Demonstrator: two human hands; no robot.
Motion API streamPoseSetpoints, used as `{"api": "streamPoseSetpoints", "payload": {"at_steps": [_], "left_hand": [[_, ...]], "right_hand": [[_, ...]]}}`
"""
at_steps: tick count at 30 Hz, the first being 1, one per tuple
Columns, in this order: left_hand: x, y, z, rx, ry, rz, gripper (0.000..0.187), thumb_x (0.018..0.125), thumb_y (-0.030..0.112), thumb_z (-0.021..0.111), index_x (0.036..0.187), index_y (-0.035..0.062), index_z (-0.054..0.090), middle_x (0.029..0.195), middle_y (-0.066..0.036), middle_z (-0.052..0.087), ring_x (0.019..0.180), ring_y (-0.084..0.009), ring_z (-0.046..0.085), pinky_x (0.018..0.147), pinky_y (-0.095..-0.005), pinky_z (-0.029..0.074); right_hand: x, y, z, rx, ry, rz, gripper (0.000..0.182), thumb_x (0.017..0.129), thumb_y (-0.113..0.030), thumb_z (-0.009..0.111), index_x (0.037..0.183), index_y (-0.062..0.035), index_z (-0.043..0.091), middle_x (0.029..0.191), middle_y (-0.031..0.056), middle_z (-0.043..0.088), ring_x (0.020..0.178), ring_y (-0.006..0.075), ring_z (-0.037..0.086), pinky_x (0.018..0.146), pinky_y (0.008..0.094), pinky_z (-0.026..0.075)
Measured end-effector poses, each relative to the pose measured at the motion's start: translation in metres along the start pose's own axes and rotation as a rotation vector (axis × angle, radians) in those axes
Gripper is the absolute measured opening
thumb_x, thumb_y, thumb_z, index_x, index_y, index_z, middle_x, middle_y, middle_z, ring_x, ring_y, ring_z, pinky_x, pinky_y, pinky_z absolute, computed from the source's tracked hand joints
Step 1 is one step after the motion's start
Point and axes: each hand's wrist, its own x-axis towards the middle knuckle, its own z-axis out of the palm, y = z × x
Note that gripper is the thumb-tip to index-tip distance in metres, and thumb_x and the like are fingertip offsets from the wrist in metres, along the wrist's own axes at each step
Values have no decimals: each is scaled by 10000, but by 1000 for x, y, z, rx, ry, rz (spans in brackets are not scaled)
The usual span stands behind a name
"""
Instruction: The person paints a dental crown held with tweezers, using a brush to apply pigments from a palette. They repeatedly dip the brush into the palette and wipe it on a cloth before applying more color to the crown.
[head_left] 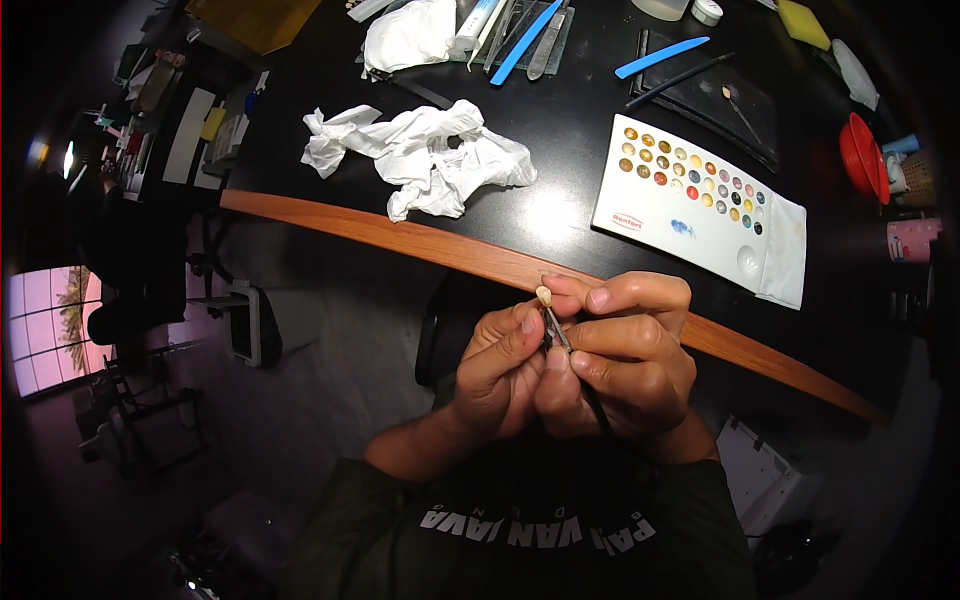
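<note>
Both my hands meet in front of my chest, just below the table's wooden edge. My left hand [500, 370] is closed around a thin metal holder, with a small cream tooth-shaped piece [544, 295] at its top end. A slim dark-handled tool [597, 405] slants through the fingers of my right hand [635, 350], which is closed on it. The right fingertips are close beside the cream piece. Where the tool's tip ends is hard to make out. Beyond my right hand lies a white palette [640, 200] with rows of coloured wells and a blue smear.
Crumpled white tissue [440, 160] lies left of the palette. Behind it are a blue-handled tool [525, 42], a metal spatula and more tissue. A dark tray [700, 100] holds thin tools. A red bowl [863, 158] and pink cup [912, 242] stand at right. The wooden edge [400, 238] crosses diagonally.
</note>
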Motion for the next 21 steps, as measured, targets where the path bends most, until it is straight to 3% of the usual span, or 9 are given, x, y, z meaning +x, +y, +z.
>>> {"api": "streamPoseSetpoints", "payload": {"at_steps": [7,21], "left_hand": [[-1,0,-3,-19,12,0,327,1102,116,483,1314,-76,644,1301,-165,678,1238,-218,651,1103,-339,499],[-1,0,-4,-16,-15,-4,349,1102,134,492,1340,-81,629,1330,-179,666,1281,-253,632,1145,-386,470]], "right_hand": [[0,0,1,3,8,5,201,828,71,755,912,-25,599,926,99,672,1043,282,642,862,452,702],[0,0,1,3,12,8,203,831,70,759,905,-26,597,933,98,670,1045,278,639,861,444,703]]}}
